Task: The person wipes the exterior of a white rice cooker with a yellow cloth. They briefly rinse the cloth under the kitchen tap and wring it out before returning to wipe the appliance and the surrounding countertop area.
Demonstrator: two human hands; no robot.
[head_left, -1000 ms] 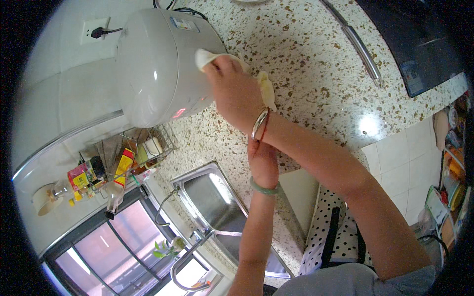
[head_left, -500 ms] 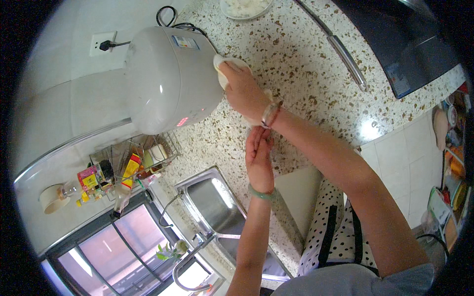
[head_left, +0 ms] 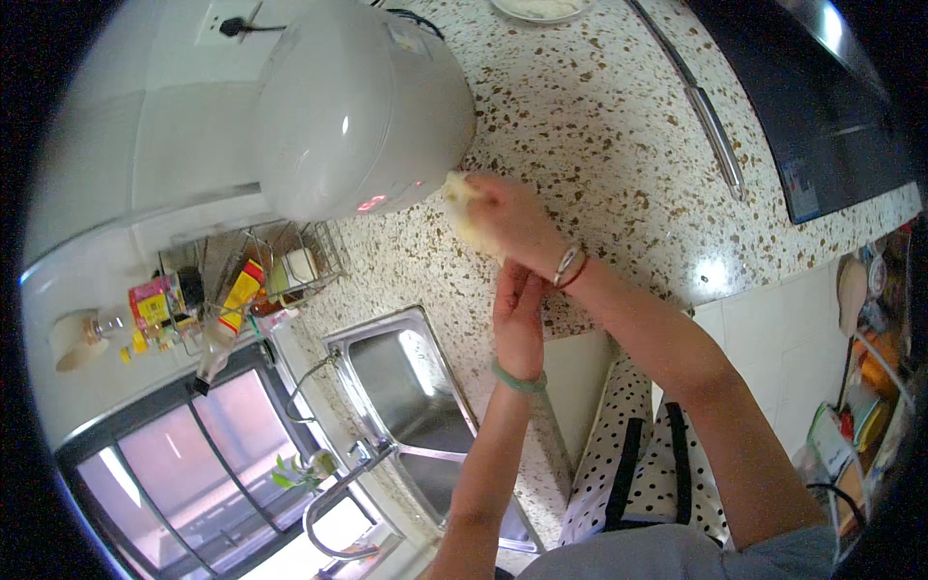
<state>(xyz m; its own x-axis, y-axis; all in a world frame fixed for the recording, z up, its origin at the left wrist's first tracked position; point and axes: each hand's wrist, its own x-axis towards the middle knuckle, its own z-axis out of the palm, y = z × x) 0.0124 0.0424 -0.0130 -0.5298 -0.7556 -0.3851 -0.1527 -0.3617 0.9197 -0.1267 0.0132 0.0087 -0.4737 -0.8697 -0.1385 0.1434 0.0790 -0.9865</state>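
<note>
Right hand point(head_left: 517, 217) blurred, pale yellow cloth point(head_left: 460, 189) partly hidden by it, left hand point(head_left: 519, 319) with some fingertips covered, red display point(head_left: 371, 204) too smeared to read, plate point(head_left: 527, 16) and black stove point(head_left: 822, 116) cut off at the top

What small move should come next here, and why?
Probably ease the pale cloth a little away from the rounded appliance: the right hand holds it bunched close to the appliance's front, while uncovered speckled countertop lies to the right.
</note>
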